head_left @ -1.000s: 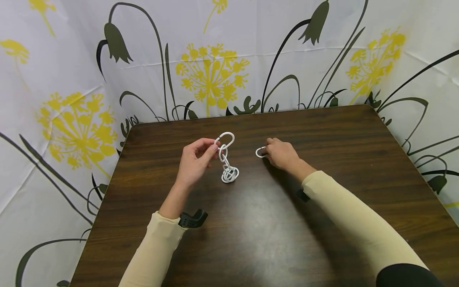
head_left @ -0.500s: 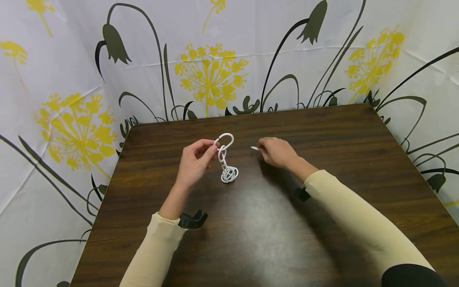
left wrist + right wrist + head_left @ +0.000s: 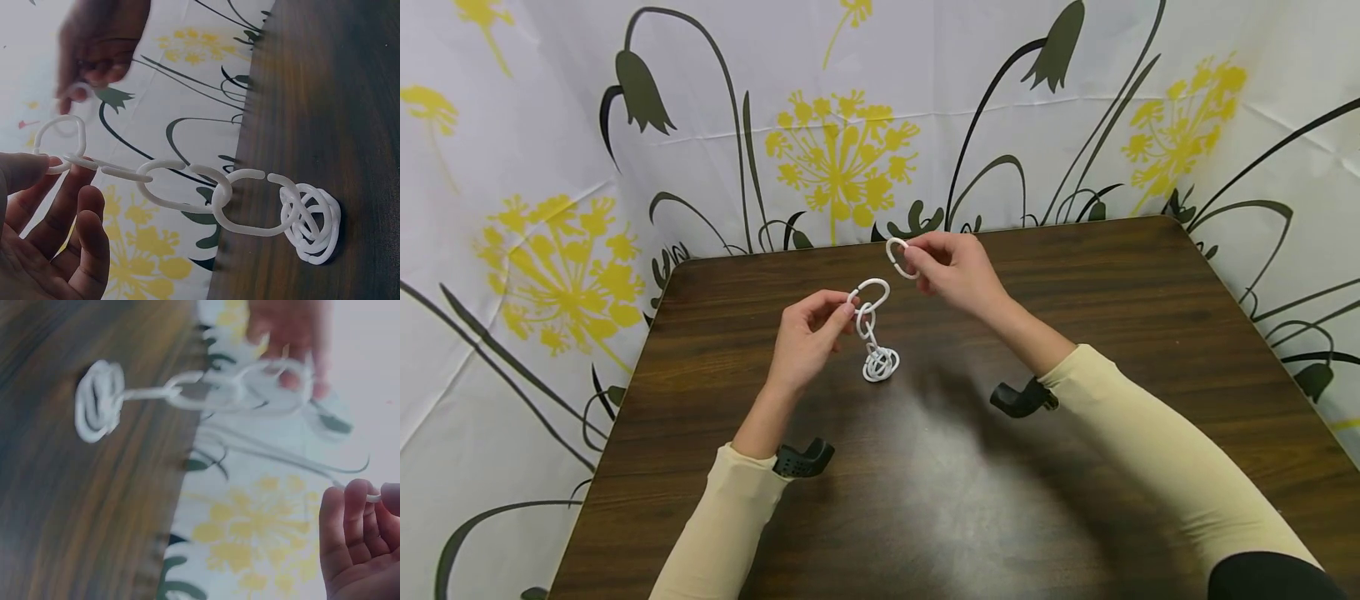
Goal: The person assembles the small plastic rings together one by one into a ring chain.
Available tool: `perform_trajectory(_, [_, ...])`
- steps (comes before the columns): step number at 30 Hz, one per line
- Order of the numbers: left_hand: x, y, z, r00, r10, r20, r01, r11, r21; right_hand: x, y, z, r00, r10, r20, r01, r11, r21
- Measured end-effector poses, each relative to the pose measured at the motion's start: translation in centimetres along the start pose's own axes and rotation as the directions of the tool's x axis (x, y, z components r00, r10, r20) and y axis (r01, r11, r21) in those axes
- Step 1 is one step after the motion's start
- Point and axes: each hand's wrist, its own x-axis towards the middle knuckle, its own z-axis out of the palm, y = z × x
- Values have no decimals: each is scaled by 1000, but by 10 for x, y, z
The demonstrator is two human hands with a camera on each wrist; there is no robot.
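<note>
My left hand (image 3: 808,337) pinches the top link of a white plastic chain (image 3: 181,203) between thumb and fingers. Several oval links, each with a small gap, hang from it, and the lower ones lie heaped on the table. Up and to the right, my right hand (image 3: 955,267) pinches a single loose white C-shaped link (image 3: 895,258) by its side. That link is apart from the chain, a short way from its top link. In the right wrist view the chain and left hand are blurred, and only a bit of the loose link shows at the fingertips (image 3: 357,487).
The brown wood-grain table (image 3: 1112,333) spreads under both hands. A white curtain (image 3: 970,108) with yellow and dark green flowers hangs behind and beside it. Each wrist bears a black camera mount, such as the left mount (image 3: 805,458).
My right hand has lifted the loose link off the table and brought it up and left, toward the chain's top link. My left hand and the chain have stayed nearly still.
</note>
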Motion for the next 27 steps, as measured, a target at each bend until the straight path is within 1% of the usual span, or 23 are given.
perform_trajectory(3, [0, 0, 0, 1000, 2, -1, -2, 1000, 5, -1, -10, 4, 999, 34, 30, -38, 989, 146])
perform_trajectory(5, [0, 1, 0, 1000, 5, 3, -5, 1000, 12, -2, -14, 7, 997, 52, 51, -61, 978, 202])
perform_trajectory(8, [-1, 1, 1, 1000, 6, 7, -7, 1000, 18, -3, -18, 12, 995, 70, 76, -87, 965, 247])
perform_trajectory(11, [-1, 0, 1, 1000, 7, 7, -7, 1000, 28, -4, -20, 16, 994, 75, 77, -93, 956, 277])
perform_trajectory(14, [-1, 0, 2, 1000, 9, 4, -9, 999, 44, -5, -22, 17, 996, 68, 65, -84, 954, 287])
perform_trajectory(18, [-1, 0, 2, 1000, 14, 4, -14, 998, 55, -5, -23, 18, 994, 70, 83, -87, 968, 233])
perform_trajectory(22, [-1, 1, 3, 1000, 18, 9, -19, 998, 58, -5, -22, 19, 989, 110, 99, -126, 976, 175])
perform_trajectory(27, [0, 2, 4, 1000, 4, 13, -5, 998, 63, -5, -19, 20, 980, 175, 93, -189, 967, 171])
